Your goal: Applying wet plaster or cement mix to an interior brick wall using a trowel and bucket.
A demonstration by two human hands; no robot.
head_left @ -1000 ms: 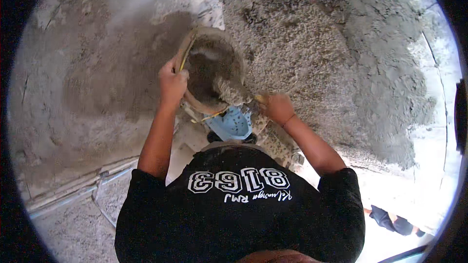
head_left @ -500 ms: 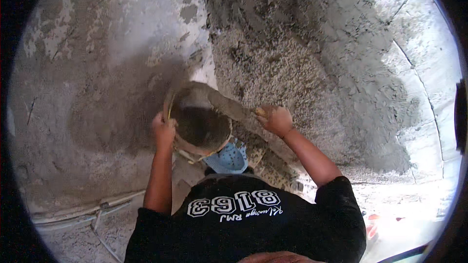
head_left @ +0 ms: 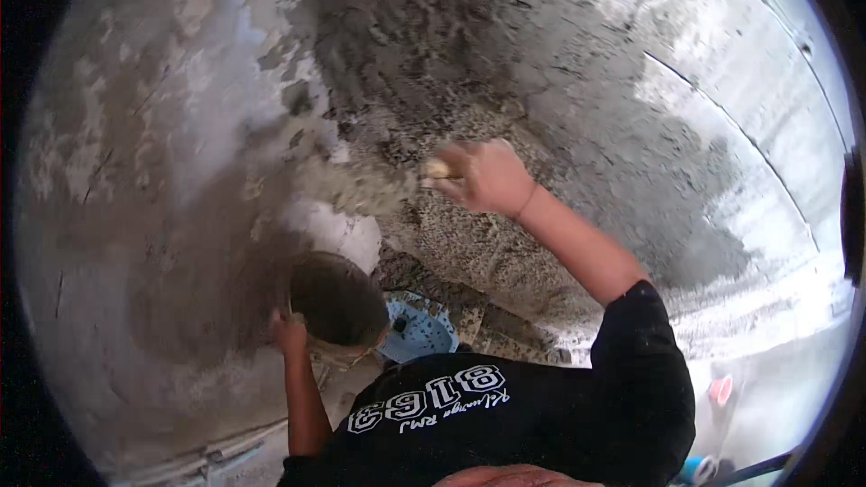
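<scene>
My left hand (head_left: 289, 332) is closed on the left rim of a round, mortar-smeared bucket (head_left: 345, 353), which tilts with its mouth upward. The bucket's inside is dark, and how much it holds is hard to tell. Up and to the right, my right hand (head_left: 487, 179) grips the pale handle of a trowel. The trowel's blade (head_left: 361, 188) points left, smeared by motion and grey with mortar, in front of the wall. Rough, grainy mortar (head_left: 469, 234) covers the wall below my right hand, with darker wet mortar (head_left: 397, 27) above.
A light blue, basin-like fixture (head_left: 428, 329) spattered with mortar lies right of the bucket, low down. Pale bare wall (head_left: 722, 135) with a long crack stands at the right. Pipes (head_left: 216, 458) run at lower left. A small red thing (head_left: 721, 390) is at lower right.
My right hand has swung the trowel up and left, from the bucket's rim to in front of the wall. The bucket and my left hand sit lower in view. The view has shifted.
</scene>
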